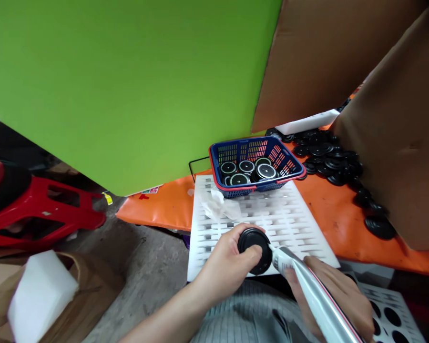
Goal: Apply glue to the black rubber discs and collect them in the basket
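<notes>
A round black disc (256,238) is gripped in my left hand (225,267), with the thumb pressed on its face and the fingers behind its rim. My right hand (338,290) is wrapped round a silver-and-white squeeze tube (303,276). The tube's narrow nozzle meets the disc's right edge; whether anything comes out of it is too small to tell. Beneath both hands lies a white slotted foam board (293,209), with a crumpled white tissue (219,206) on it. Beyond the hands, a blue basket (232,190) with a red rim holds several black discs (266,170) with pale rings.
Many loose black discs (325,155) are heaped on the orange table cover (325,214) at the right. A green panel (128,85) and cardboard sheets (318,57) stand behind. A red stool (39,209) and a brown bag (93,286) with white foam are at the left.
</notes>
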{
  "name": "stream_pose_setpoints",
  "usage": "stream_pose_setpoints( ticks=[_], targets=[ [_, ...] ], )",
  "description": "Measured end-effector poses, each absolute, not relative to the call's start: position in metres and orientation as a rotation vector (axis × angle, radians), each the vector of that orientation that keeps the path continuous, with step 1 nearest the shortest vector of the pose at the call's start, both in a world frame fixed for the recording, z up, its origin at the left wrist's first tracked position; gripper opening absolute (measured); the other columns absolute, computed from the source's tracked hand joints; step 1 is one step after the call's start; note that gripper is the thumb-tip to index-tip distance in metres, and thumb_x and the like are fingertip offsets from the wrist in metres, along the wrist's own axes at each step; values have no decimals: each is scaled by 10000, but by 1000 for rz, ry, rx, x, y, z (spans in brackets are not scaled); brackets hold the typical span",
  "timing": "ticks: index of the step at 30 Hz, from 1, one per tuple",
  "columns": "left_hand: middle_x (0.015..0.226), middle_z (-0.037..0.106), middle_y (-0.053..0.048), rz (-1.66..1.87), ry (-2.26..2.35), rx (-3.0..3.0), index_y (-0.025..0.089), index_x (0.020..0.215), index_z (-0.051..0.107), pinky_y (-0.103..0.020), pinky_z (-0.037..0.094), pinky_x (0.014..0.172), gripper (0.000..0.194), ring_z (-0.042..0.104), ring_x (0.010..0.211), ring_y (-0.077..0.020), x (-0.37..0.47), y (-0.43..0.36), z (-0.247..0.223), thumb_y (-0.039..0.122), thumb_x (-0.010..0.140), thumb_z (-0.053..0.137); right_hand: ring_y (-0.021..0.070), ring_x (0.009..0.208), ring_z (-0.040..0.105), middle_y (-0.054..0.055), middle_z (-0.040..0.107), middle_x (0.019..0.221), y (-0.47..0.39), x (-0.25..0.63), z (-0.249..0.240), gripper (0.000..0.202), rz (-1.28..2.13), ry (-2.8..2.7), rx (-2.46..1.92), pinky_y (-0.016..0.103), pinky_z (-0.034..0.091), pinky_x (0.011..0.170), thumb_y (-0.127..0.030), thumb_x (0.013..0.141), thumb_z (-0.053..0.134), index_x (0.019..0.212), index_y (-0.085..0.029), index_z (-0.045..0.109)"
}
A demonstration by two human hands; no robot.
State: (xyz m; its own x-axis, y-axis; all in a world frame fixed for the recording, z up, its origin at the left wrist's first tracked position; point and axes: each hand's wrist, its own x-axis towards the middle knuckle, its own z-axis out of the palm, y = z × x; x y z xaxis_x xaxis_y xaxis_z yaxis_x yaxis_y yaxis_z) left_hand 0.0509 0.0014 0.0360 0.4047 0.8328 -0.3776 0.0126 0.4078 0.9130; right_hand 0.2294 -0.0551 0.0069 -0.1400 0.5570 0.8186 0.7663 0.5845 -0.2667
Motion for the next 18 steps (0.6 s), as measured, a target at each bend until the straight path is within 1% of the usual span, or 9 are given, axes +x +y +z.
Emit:
stream_pose_setpoints(
  ticks=[4, 8, 13, 15, 18],
  targets=[
    [897, 633, -27, 669, 1036, 1012, 149, 983, 625, -266, 466, 758, 203, 550, 838, -160, 53, 2, 37, 168, 783, 598, 200, 540, 654, -20, 592, 565, -56, 229, 11, 225, -246, -1822, -1106, 298, 509, 469, 15, 703, 710, 735, -204, 674],
    [850, 611, -3, 707, 1056, 1016, 170, 957, 575, -255, 457, 740, 167, 537, 799, -143, 57, 2, 36, 163, 791, 587, 194, 513, 635, -5, 615, 605, -57, 231, 7, 173, -235, -1842, -1126, 311, 519, 470, -23, 744, 680, 736, -196, 668],
    [842, 597, 6, 745, 1109, 1056, 184, 958, 544, -251, 446, 750, 166, 525, 799, -138, 60, 3, 35, 146, 798, 569, 191, 559, 660, -18, 626, 601, -59, 228, 0, 202, -265, -1795, -1111, 283, 535, 509, -14, 715, 717, 792, -195, 672],
    [860, 603, 2, 769, 1121, 1042, 184, 975, 541, -254, 447, 763, 170, 527, 818, -140, 60, 5, 33, 158, 810, 574, 181, 573, 666, -16, 660, 638, -61, 226, -3, 183, -103, -1673, -1192, 265, 541, 506, -52, 731, 722, 832, -200, 682],
    [888, 608, -4, 821, 1087, 901, 187, 1002, 535, -252, 454, 743, 182, 532, 814, -134, 59, 10, 30, 195, 829, 591, 153, 554, 661, 0, 692, 696, -58, 236, -11, 112, 275, -1442, -1276, 222, 545, 466, -124, 812, 673, 902, -189, 692]
  ],
)
